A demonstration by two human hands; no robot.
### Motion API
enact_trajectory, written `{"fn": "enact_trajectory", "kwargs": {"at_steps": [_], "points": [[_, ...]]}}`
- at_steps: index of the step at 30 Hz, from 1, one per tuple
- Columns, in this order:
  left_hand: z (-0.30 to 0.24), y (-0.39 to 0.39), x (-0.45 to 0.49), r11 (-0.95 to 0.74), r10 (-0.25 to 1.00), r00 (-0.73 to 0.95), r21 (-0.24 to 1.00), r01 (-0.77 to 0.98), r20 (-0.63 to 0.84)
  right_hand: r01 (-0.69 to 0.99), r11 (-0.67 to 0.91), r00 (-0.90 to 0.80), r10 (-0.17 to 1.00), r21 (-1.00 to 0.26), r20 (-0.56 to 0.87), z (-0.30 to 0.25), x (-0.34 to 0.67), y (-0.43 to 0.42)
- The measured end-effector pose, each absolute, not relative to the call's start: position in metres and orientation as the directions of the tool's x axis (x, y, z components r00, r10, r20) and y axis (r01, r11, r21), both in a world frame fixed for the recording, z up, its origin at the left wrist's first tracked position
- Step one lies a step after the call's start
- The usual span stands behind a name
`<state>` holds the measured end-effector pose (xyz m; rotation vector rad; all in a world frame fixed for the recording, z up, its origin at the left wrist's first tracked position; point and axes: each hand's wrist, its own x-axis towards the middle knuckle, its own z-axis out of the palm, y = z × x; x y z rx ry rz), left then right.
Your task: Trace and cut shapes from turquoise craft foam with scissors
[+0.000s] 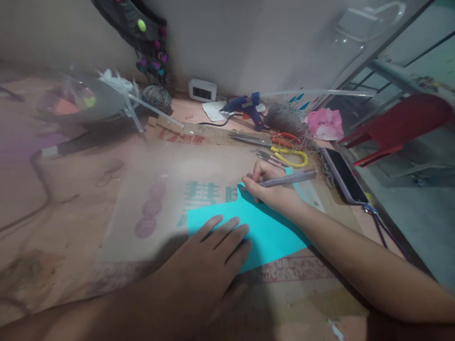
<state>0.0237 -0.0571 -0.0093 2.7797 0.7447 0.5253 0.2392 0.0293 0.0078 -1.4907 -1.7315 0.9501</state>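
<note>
A turquoise sheet of paper [270, 237] lies on printed cardboard [124, 241]. My left hand [216, 251] rests flat on the sheet's left part, its fingers stretched and slightly apart. At the sheet's upper edge, my right hand [268, 182] is closed around a slim greyish pen [296, 177]. The pen's tip points left, close to a narrow turquoise corner; whether it touches the paper I cannot tell. Part of the sheet is hidden under both hands. Behind the right hand lie scissors [289, 156] with yellow and orange handles.
A blue glue gun [249, 106], grey yarn [284, 116] and a small white digital clock [202, 90] stand along the wall. At the right edge are a phone [344, 175] and a pink plastic bag [324, 124]. Beyond stands a red chair [401, 123]. A blurred bowl [103, 104] is at left.
</note>
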Motion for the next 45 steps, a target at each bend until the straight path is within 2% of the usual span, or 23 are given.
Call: {"fn": "enact_trajectory", "kwargs": {"at_steps": [5,11,17,22,33,45], "points": [[-0.007,-0.056,0.023,-0.859,0.5,0.825,0.27,0.434,0.265,0.593,0.161,-0.147,0.985,-0.789,0.091,0.013,0.24,0.031],[-0.007,-0.057,0.022,-0.855,0.505,0.825,0.271,0.441,0.252,0.593,0.258,-0.199,0.965,-0.763,0.172,0.012,0.242,0.035],[-0.007,-0.056,0.023,-0.861,0.498,0.834,0.25,0.443,0.238,0.547,0.25,-0.194,0.966,-0.799,0.17,0.008,0.245,0.035],[-0.007,-0.056,0.022,-0.866,0.494,0.83,0.235,0.442,0.259,0.564,0.211,-0.076,0.976,-0.799,0.204,0.01,0.248,0.035],[-0.007,-0.057,0.021,-0.864,0.497,0.826,0.238,0.443,0.267,0.555,0.219,-0.12,0.976,-0.803,0.183,0.004,0.247,0.037],[-0.006,-0.056,0.022,-0.872,0.487,0.829,0.21,0.443,0.275,0.638,0.247,-0.086,0.964,-0.729,0.252,0.005,0.248,0.038]]}}
